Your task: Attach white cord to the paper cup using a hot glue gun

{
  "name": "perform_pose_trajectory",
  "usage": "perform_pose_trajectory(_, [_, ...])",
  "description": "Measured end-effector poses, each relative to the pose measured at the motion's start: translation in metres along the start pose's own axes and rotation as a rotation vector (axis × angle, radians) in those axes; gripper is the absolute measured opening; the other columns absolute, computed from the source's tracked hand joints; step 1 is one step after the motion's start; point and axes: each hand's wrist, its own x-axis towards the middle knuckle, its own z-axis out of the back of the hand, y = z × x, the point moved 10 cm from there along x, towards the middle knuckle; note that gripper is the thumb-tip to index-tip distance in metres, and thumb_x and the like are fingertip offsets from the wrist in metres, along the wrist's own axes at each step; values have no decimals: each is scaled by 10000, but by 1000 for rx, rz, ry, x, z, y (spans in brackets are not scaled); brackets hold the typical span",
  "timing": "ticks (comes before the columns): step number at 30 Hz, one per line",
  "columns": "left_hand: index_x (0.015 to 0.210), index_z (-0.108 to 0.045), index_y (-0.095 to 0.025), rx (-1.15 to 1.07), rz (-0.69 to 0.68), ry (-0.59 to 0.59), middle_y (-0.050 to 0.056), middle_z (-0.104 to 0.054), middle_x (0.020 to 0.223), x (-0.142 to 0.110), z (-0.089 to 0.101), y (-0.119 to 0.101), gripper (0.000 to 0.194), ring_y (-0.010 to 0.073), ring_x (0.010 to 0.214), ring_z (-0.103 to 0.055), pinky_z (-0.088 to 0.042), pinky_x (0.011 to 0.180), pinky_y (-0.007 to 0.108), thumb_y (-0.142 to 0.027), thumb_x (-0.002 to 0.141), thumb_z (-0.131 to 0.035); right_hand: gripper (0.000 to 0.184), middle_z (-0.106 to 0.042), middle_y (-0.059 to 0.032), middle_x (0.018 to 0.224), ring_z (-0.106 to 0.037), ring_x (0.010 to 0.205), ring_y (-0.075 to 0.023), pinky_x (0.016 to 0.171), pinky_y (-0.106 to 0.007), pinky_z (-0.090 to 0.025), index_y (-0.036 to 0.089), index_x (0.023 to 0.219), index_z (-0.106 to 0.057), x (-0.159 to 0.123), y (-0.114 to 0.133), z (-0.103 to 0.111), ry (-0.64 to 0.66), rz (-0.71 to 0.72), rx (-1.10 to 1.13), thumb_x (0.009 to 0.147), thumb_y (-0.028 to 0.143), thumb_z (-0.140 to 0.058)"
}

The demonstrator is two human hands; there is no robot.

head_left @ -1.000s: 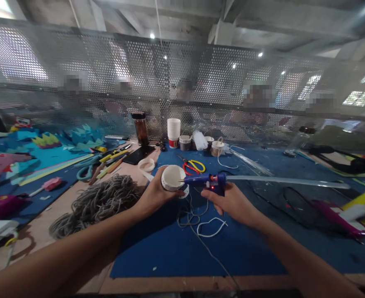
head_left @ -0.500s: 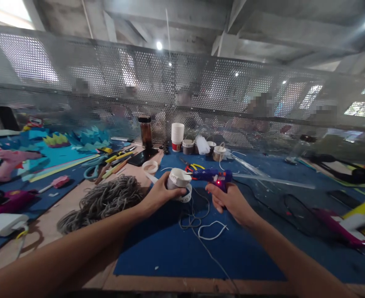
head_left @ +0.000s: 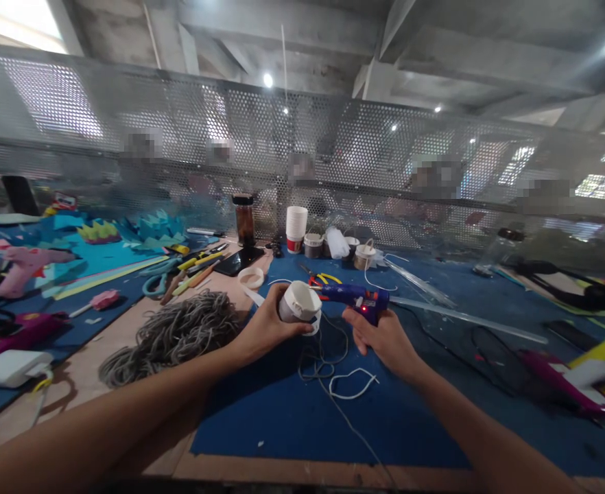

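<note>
Left hand [head_left: 263,328]: curled around the paper cup [head_left: 303,302], above the blue mat [head_left: 276,418]
Right hand [head_left: 385,337]: closed around the glue gun [head_left: 351,296] grip
Cup: probably light, easily dented; best held below rim; mouth up, axis leaning right
Gun: likely stiff; long axis crosswise, nozzle pointing left
Beyond: grey cord bundle [head_left: 179,336], left

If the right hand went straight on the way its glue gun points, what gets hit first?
Probably the cup in the left hand: the glue gun in the right hand points toward it, though depth is unclear and they may already touch.
</note>
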Motion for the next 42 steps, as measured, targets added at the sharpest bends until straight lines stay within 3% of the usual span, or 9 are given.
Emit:
perform_pose_trajectory(14, [1257, -459, -203, -88, -79, 117, 88, -585, 1219, -10, -13, -16, 765, 262, 1161, -554, -421, 1029, 385, -343, 613, -848, 520, -499, 13, 417, -498, 430, -118, 538, -258, -427, 198, 499, -495, -3, 4, 7, -59, 0, -80, 892, 537, -535])
perform_pose_trajectory(19, [1246, -463, -203, -110, -76, 121, 78, -582, 1200, -10, -13, -16, 752, 249, 1137, -554, -435, 1001, 356, -321, 614, -853, 476, -493, 31, 410, -485, 417, -114, 508, -249, -406, 200, 568, -516, -2, 0, 9, -52, -9, -107, 885, 553, -543])
perform_pose_trajectory(25, [1244, -460, -201, -112, -62, 111, 73, -580, 1192, -11, -12, -16, 743, 233, 1112, -556, -441, 978, 337, -316, 622, -850, 545, -509, 8, 403, -523, 422, -123, 530, -262, -421, 198, 501, -510, 0, -5, 11, -64, 5, -218, 899, 570, -512])
perform_pose_trajectory(42, [1247, -470, -182, -147, -3, 129, 67, -599, 1181, -11, -15, -15, 721, 218, 1100, -558, -422, 986, 326, -299, 636, -835, 529, -520, 16, 402, -559, 423, -140, 529, -267, -435, 202, 545, -514, 0, 2, 12, -59, 57, -320, 909, 585, -485])
